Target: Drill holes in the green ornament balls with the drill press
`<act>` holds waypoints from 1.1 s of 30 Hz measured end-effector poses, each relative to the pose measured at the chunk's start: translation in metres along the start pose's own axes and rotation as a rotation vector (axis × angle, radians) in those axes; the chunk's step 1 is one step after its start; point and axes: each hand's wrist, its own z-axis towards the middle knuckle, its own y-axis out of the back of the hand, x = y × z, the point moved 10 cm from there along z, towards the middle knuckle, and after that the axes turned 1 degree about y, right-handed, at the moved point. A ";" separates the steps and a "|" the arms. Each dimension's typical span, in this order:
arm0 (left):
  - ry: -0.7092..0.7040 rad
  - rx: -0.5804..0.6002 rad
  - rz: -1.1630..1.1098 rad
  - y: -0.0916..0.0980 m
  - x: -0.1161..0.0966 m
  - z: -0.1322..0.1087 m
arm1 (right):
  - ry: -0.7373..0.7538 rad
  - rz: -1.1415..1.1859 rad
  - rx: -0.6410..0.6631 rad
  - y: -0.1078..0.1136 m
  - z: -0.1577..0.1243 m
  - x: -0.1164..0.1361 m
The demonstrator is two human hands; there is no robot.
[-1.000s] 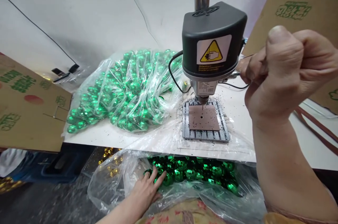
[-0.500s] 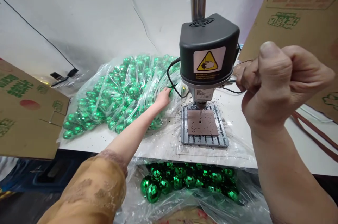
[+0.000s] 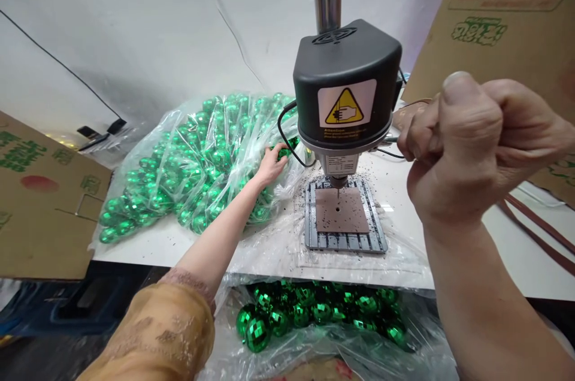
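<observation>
My left hand [image 3: 271, 165] reaches into the mouth of a clear plastic bag [image 3: 179, 123], its thumb and fingers apart at the green mirror-ball ornaments [image 3: 291, 145]. Whether its fingertips grip one is hard to see. My right hand [image 3: 471, 141] is closed in a fist around the lever [image 3: 389, 139] of a black drill press [image 3: 345, 81]; most of the lever is hidden by the hand. Beneath the drill bit, a brown square board [image 3: 345, 220] with a hole lies on the grey slotted base [image 3: 381, 244].
Dark shavings are scattered around the base. Below the table's front edge, more green balls [image 3: 257, 333] lie in open plastic. Cardboard boxes [image 3: 49, 201] [image 3: 476, 3] stand at left and right. A black cable [image 3: 279, 123] loops beside the drill. Brown straps [image 3: 539, 228] lie at right.
The whole view has shifted slightly, so the drill press appears further left. My left hand's thumb and fingers now show spread further apart at the bag's mouth. My right hand stays on the lever.
</observation>
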 end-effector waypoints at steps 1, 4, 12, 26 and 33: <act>0.029 -0.008 -0.128 0.004 0.000 -0.006 | -0.008 0.004 -0.003 0.001 0.000 -0.002; 0.155 0.053 -0.743 0.004 -0.004 -0.031 | -0.013 0.045 -0.009 0.002 0.000 -0.004; 0.348 0.261 -1.212 -0.028 -0.021 -0.114 | -0.016 0.047 0.010 0.002 0.000 -0.006; 0.134 0.277 -0.937 -0.069 -0.057 -0.130 | -0.034 -0.002 0.106 -0.002 -0.004 -0.009; 0.026 0.304 -0.848 -0.083 -0.065 -0.126 | -0.053 -0.063 0.131 -0.003 -0.006 -0.006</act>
